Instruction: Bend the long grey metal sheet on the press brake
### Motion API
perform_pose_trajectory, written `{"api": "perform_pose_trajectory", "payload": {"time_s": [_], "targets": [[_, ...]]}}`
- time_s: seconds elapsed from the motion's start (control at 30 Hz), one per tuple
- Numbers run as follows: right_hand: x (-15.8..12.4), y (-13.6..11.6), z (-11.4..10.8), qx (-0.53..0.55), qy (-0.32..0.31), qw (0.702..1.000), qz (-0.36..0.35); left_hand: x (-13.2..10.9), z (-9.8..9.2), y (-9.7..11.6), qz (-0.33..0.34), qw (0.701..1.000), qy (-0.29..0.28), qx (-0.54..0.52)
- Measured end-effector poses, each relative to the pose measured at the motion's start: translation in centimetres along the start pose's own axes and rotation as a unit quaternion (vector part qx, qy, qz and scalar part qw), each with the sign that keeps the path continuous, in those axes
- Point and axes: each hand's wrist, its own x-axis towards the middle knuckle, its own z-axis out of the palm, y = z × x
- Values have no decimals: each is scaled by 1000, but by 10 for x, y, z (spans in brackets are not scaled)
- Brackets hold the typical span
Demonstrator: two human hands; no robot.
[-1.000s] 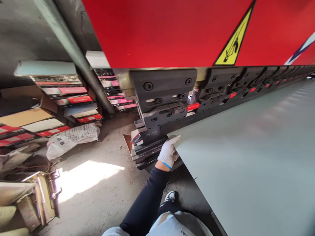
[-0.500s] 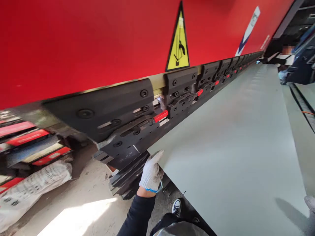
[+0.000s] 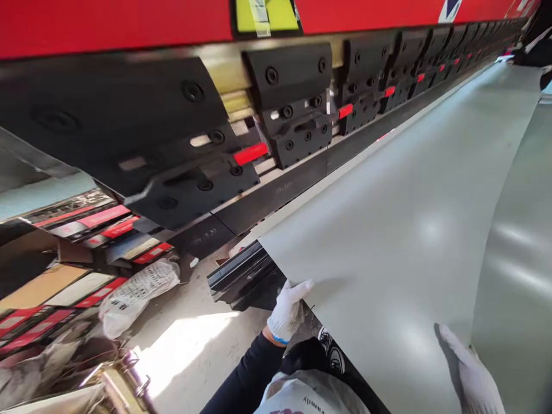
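A pale grey metal sheet stretched from the middle of the frame to the upper right, its long far edge running beneath the dark clamps of a red press brake. The left hand, in a white knit glove with a blue-edged cuff, gripped the sheet's left edge just below the centre of the frame, thumb flat on top and the other fingers hidden underneath. At the lower right, the gloved right hand touched the sheet by its right edge, one digit extended over the surface; whether the others closed beneath could not be told. The sheet's left corner lay near the end of the black lower tooling. Red-and-black cartons and a white printed sack sat at the left.
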Motion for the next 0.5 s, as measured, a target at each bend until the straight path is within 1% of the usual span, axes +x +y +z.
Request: {"api": "perform_pose_trajectory", "payload": {"time_s": [0.07,0.13,0.23,0.27,0.3,0.4,0.43,0.5], "targets": [[7,8,2,-16,12,999,31,0,-3,-10,11,1000,-12,25],[8,15,9,12,22,999,32,4,-8,-13,21,997,-32,62],[-2,21,33,93,27,995,27,18,-11,-1,56,993,-49,93],[-6,21,44,117,21,992,31,23,-10,7,71,992,-46,95],[-12,21,58,139,3,990,34,28,-9,16,91,991,-41,93],[-27,14,104,211,-92,973,36,37,-10,44,143,986,-15,84],[-31,9,121,225,-110,968,34,37,-12,50,150,985,-15,78],[-40,-2,152,223,-105,969,12,34,-21,53,134,989,-31,57]]}}
